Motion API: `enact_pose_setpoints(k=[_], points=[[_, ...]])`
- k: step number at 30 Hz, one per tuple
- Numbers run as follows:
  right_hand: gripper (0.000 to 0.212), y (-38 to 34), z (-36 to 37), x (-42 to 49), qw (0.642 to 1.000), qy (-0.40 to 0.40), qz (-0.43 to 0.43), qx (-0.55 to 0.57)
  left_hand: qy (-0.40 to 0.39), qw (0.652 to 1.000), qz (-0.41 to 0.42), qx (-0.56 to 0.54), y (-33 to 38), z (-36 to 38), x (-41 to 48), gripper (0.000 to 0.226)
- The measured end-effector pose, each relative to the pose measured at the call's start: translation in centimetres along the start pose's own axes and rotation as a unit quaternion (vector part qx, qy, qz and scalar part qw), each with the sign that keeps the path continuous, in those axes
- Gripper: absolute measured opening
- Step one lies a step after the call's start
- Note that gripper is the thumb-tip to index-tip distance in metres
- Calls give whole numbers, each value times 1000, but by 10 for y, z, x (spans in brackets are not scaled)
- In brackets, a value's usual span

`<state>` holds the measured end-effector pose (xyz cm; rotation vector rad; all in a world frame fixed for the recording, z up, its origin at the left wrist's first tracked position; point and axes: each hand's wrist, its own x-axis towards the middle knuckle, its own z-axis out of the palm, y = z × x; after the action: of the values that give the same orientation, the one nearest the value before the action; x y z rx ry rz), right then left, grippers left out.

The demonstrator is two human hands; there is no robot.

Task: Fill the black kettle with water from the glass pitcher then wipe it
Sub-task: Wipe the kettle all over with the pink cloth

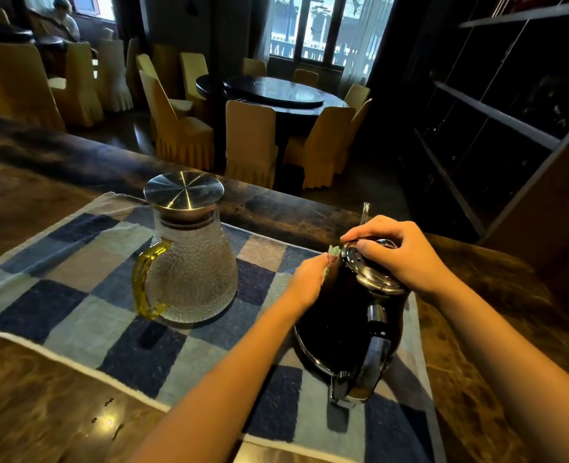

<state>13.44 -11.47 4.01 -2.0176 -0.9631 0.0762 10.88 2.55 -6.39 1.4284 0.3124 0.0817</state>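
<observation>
The black kettle [339, 315] stands on the right of a blue checked towel [86, 295], its shiny handle toward me and a thin spout at the far side. My right hand [400, 252] rests on its steel lid [373, 275], gripping it from above. My left hand [309, 282] presses a small greenish cloth [332, 252] against the kettle's upper left side; most of the cloth is hidden by the fingers. The glass pitcher [193, 272], textured with a yellow handle and a steel lid, stands upright to the left, apart from both hands.
The towel lies on a dark marbled counter [42, 396] with a raised far ledge [276, 208]. Beyond it are a round dining table [276, 91] with yellow-covered chairs, and dark shelving [496, 111] at the right. A person sits far back left.
</observation>
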Motion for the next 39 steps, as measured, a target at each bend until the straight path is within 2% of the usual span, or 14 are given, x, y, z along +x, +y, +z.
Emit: enact_pose_setpoints(k=[3, 7, 9, 12, 14, 17, 19, 22, 24, 26, 29, 32, 35, 39], points=[[21, 1, 2, -1, 1000, 14, 6, 13, -5, 996, -20, -83, -19, -5, -11, 39], [21, 1, 4, -2, 999, 33, 13, 39, 81, 991, -2, -108, -49, -3, -48, 25], [21, 2, 5, -2, 998, 40, 15, 47, 94, 987, 57, -119, -55, 8, -74, 26], [22, 3, 5, -2, 998, 40, 15, 55, 48, 980, 181, -63, -36, 27, -95, 48], [24, 2, 5, -1, 998, 38, 14, 55, 29, 977, 203, -58, -21, 30, -84, 59], [25, 3, 5, -2, 998, 42, 6, 56, 55, 985, 161, 7, -3, 16, -60, 44], [24, 3, 5, -1, 998, 41, 6, 52, 72, 993, 85, 30, 1, 6, -44, 36], [23, 3, 5, -2, 997, 41, 14, 59, 71, 997, 10, -20, -4, -1, -39, 36], [22, 3, 6, -2, 997, 46, 15, 64, 102, 995, 4, -16, -16, 0, -45, 38], [23, 3, 6, -2, 996, 47, 15, 68, 139, 987, 15, -78, -31, 5, -63, 31], [24, 2, 5, -1, 996, 48, 15, 72, 42, 979, 146, -139, -32, 16, -85, 39], [24, 3, 7, -1, 996, 55, 13, 71, -44, 969, 183, -161, -8, 18, -68, 49], [18, 5, 8, -1, 995, 71, 17, 64, -58, 981, 154, -105, 17, 12, -36, 37], [13, 6, 8, -1, 996, 79, 27, 36, -61, 995, 36, -75, 16, 6, -8, 38]])
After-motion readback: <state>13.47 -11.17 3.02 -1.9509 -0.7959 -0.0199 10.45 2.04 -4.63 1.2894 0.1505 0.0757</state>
